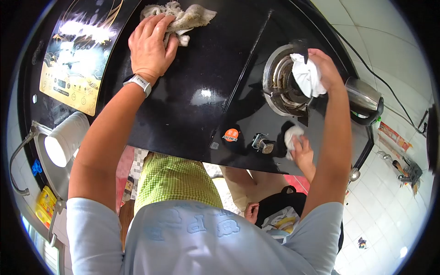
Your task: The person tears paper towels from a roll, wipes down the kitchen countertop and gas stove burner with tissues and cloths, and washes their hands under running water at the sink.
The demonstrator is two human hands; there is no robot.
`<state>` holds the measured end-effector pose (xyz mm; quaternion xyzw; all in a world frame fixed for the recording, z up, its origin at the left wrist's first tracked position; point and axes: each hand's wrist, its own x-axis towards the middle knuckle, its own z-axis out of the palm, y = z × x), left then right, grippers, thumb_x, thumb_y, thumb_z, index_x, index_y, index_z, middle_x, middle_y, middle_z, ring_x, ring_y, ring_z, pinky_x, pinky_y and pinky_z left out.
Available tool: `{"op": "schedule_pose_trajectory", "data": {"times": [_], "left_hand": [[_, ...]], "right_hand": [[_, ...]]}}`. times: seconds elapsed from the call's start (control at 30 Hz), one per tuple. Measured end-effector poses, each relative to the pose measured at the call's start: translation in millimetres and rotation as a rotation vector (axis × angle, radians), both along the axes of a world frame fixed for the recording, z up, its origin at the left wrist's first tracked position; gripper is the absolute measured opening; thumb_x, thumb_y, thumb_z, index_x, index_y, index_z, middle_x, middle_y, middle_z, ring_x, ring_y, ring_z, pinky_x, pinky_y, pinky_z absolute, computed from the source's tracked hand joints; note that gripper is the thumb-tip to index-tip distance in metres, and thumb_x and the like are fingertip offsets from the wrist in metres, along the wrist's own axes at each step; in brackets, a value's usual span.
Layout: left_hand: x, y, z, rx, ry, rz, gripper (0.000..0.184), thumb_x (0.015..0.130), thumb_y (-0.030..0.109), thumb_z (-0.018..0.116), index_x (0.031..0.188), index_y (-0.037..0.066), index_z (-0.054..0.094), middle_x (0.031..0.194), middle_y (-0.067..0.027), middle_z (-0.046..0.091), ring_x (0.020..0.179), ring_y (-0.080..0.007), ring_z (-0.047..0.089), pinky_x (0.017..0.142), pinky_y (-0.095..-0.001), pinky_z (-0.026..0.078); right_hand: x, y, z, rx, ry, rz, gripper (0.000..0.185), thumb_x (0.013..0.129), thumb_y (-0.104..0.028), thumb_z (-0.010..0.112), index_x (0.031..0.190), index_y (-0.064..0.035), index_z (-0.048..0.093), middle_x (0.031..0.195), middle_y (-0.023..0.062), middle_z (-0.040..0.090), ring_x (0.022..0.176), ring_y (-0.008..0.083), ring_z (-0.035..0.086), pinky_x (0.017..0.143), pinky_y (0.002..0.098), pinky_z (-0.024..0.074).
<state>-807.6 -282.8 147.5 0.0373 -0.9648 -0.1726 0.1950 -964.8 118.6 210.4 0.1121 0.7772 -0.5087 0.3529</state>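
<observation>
Black stovetop (183, 82), busy on both sides!
Left hand (153, 52) lies half open, palm down, fingers draped over a grey rag (197, 17) on the far part; right hand (326, 68) is closed on a white cloth (306, 79), right over the burner (268, 75), while another person's hand (303, 156) holds a pale wad (292, 137) near the metal knob (264, 145).

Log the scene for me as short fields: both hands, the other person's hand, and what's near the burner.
Left hand: on the grey rag, over the black stovetop
Right hand: holding a white cloth at the burner
Other person's hand: touching a second whitish cloth
Near that hand: control knob
Right of burner: metal kettle
</observation>
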Motion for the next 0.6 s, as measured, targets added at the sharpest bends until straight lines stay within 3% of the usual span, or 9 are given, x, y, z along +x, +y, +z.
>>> {"op": "schedule_pose_trajectory", "data": {"times": [0.13,0.33,0.5,0.6], "left_hand": [[-1.8,0.3,0.9,0.001,0.000,0.002,0.042,0.079,0.021,0.057,0.120,0.018,0.052,0.123,-0.0048,0.053,0.121,-0.0266,0.043,0.100,-0.0421,0.030],[-0.6,1.2,-0.4,-0.030,-0.006,0.003,0.041,0.080,0.022,0.056,0.121,0.018,0.052,0.125,-0.0059,0.052,0.121,-0.0275,0.043,0.100,-0.0422,0.030],[0.1,0.1,-0.7,-0.030,-0.004,0.001,0.041,0.080,0.023,0.056,0.121,0.018,0.052,0.125,-0.0062,0.052,0.121,-0.0277,0.043,0.100,-0.0424,0.030],[-0.1,-1.0,-1.5,-0.038,0.002,-0.001,0.041,0.080,0.022,0.056,0.121,0.018,0.053,0.125,-0.0063,0.052,0.121,-0.0276,0.043,0.100,-0.0425,0.031]], "right_hand": [[5.6,-6.2,-5.0,-0.103,0.033,-0.142,0.016,0.087,-0.009,0.052,0.101,-0.0025,0.056,0.086,0.0045,0.061,0.075,0.0143,0.061,0.069,0.0268,0.0498],[1.6,-13.1,-9.6,-0.020,0.019,-0.059,0.015,0.087,-0.011,0.048,0.096,-0.0037,0.058,0.082,0.0046,0.063,0.071,0.0129,0.061,0.064,0.0258,0.0491],[-10.7,-14.0,-28.4,-0.022,0.020,0.136,0.022,0.088,-0.012,0.048,0.105,-0.0019,0.059,0.088,0.0051,0.065,0.074,0.0119,0.061,0.066,0.0239,0.0475],[5.8,-18.6,-13.9,0.042,0.133,0.042,0.020,0.087,-0.008,0.050,0.103,-0.0014,0.059,0.088,0.0043,0.065,0.076,0.0120,0.061,0.068,0.0246,0.0475]]}}
